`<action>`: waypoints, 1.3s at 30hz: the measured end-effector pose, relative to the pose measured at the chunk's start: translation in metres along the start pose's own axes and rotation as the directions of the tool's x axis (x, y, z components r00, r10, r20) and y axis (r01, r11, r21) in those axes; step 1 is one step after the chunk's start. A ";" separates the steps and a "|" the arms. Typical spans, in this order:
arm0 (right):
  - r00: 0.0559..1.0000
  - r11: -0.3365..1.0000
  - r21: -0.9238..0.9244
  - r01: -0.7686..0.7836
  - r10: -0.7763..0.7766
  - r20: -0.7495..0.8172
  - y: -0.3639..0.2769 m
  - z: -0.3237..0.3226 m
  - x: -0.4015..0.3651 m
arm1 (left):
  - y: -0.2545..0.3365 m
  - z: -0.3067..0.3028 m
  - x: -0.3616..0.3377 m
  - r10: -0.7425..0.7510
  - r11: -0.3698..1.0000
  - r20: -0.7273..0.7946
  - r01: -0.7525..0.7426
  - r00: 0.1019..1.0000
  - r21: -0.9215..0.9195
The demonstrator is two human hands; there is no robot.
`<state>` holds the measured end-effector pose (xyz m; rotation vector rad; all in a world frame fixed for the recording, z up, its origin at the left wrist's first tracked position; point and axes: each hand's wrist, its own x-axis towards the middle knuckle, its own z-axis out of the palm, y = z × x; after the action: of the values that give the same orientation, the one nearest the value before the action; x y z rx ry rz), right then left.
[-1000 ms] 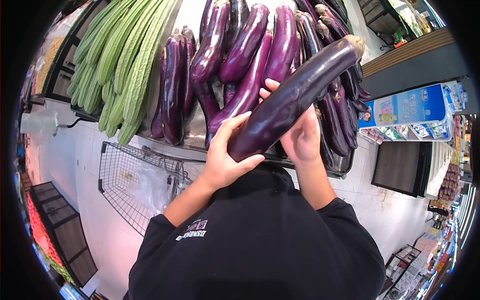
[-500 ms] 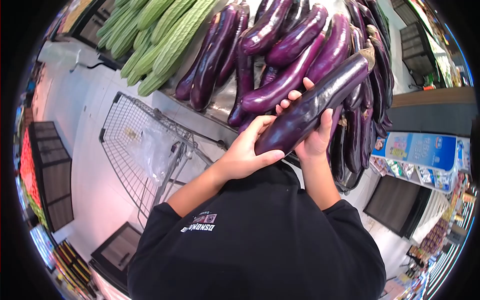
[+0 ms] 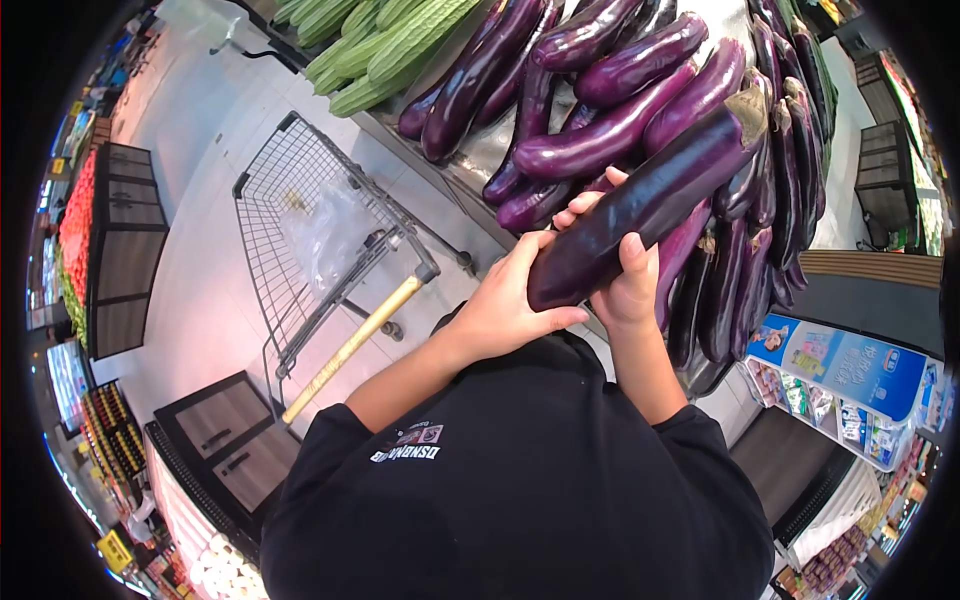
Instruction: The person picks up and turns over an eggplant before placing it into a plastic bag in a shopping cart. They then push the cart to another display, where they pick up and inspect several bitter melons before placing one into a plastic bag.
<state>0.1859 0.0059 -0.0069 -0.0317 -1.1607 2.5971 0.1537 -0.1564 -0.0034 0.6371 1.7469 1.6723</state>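
A large dark purple eggplant (image 3: pixel 640 205) lies slantwise across both hands in front of my chest, its brown-green stem end pointing up and to the right. My left hand (image 3: pixel 510 300) grips the rounded lower end, thumb along the near side. Wrapped around its middle from beneath is my right hand (image 3: pixel 625 280), with fingertips showing on the far side. Just beyond the hands, a heap of long purple eggplants (image 3: pixel 600 150) rests on a metal display counter. Several are partly hidden behind the held one.
Left of the eggplants lie ridged green gourds (image 3: pixel 400 50). A wire shopping cart (image 3: pixel 330 220) with a yellow handle stands at my left, a clear plastic bag (image 3: pixel 335 235) inside. A blue promotional stand (image 3: pixel 845 365) is at the right, and dark wooden cabinets (image 3: pixel 225 440) at lower left.
The view has shifted, bringing the cart's yellow handle into sight and moving the counter up and right. Both hands keep hold of the eggplant, which appears slightly turned.
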 end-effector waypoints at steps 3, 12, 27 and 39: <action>0.996 0.998 -0.014 -0.063 0.064 0.059 0.000 -0.007 -0.005 | -0.010 0.008 -0.007 -0.012 0.998 -0.022 0.010 1.000 -0.061; 0.983 0.955 0.233 -0.182 0.184 0.015 0.000 -0.034 -0.038 | -0.023 0.035 -0.024 -0.093 0.662 0.358 0.326 0.929 -0.674; 0.984 0.996 -0.081 0.041 -0.055 -0.170 -0.020 -0.019 -0.057 | -0.032 0.033 -0.022 0.068 0.993 0.076 -0.060 0.995 -0.106; 0.986 0.968 0.249 -0.015 0.055 -0.157 -0.029 -0.037 -0.051 | -0.039 0.043 -0.013 0.134 0.610 0.604 0.415 0.785 -0.675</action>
<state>0.2470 0.0369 -0.0153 -0.2088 -0.7822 2.6919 0.1969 -0.1386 -0.0408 0.4850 0.4613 1.6413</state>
